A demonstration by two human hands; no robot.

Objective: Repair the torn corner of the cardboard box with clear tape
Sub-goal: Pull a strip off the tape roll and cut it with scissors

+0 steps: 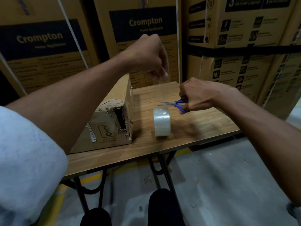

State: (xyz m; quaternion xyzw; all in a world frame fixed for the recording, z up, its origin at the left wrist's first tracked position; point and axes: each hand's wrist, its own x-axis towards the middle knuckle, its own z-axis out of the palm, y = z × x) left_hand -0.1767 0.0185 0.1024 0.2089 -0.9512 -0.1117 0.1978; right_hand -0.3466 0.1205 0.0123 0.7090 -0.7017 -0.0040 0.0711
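Note:
A small cardboard box point(104, 128) lies on the left of the wooden table point(187, 126), its near right corner torn open into a ragged hole point(120, 118). A roll of clear tape point(161, 122) stands on edge to the right of the box. My left hand point(146, 56) is raised above the table and pinches the end of a clear tape strip point(162, 82) that runs down toward the roll. My right hand point(198, 95) grips blue-handled scissors point(175, 104), whose blades point left just above the roll.
Tall stacked cartons point(145, 23) stand close behind the table, and more cartons point(244, 30) at the right. The table's black folding legs point(164, 167) stand on a grey floor with a yellow line. My knees point(162, 207) are below the near edge.

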